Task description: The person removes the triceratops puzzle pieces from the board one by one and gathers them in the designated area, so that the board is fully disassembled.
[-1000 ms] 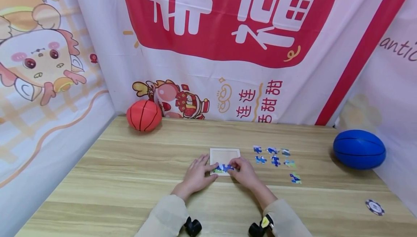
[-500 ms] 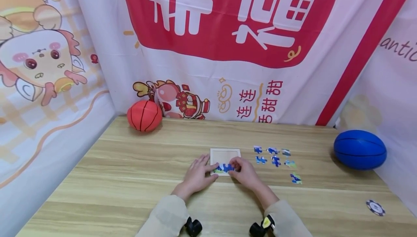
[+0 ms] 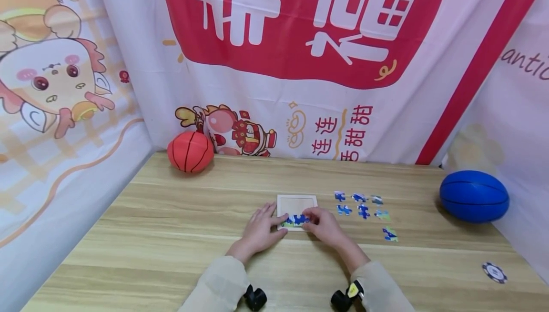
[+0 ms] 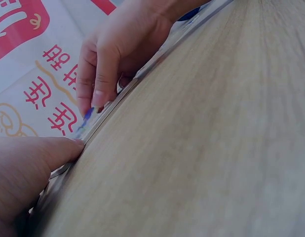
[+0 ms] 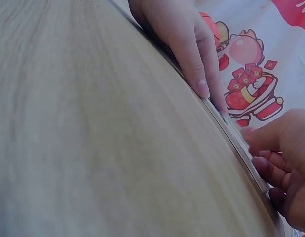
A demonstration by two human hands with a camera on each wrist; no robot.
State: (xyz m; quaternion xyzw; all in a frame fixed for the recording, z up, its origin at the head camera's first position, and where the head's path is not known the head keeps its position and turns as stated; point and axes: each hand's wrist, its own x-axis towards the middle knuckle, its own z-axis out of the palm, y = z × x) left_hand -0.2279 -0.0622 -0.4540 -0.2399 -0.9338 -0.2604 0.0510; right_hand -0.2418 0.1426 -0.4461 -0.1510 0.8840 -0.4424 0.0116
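In the head view a small pale puzzle frame [image 3: 297,197] lies on the wooden table, with blue and green jigsaw pieces [image 3: 296,220] along its near edge. My left hand [image 3: 259,230] rests at the frame's left side, fingers extended and thumb reaching over the near pieces. At the near right corner, my right hand [image 3: 327,228] pinches a puzzle piece [image 4: 88,116] between thumb and forefinger, seen tilted in the left wrist view. Its fingers hide part of that corner. Several loose jigsaw pieces [image 3: 363,211] lie right of the frame.
A red toy basketball [image 3: 190,152] sits at the table's back left. The blue rugby-shaped ball [image 3: 473,196] is at the right edge, with a poker chip [image 3: 494,273] nearer me. Printed cloth [image 3: 257,78] hangs behind the wooden table [image 3: 150,236].
My right hand shifts very slightly at the frame's near right corner, its wrist moving a little right. The left hand stays in place, and the loose pieces lie as before.
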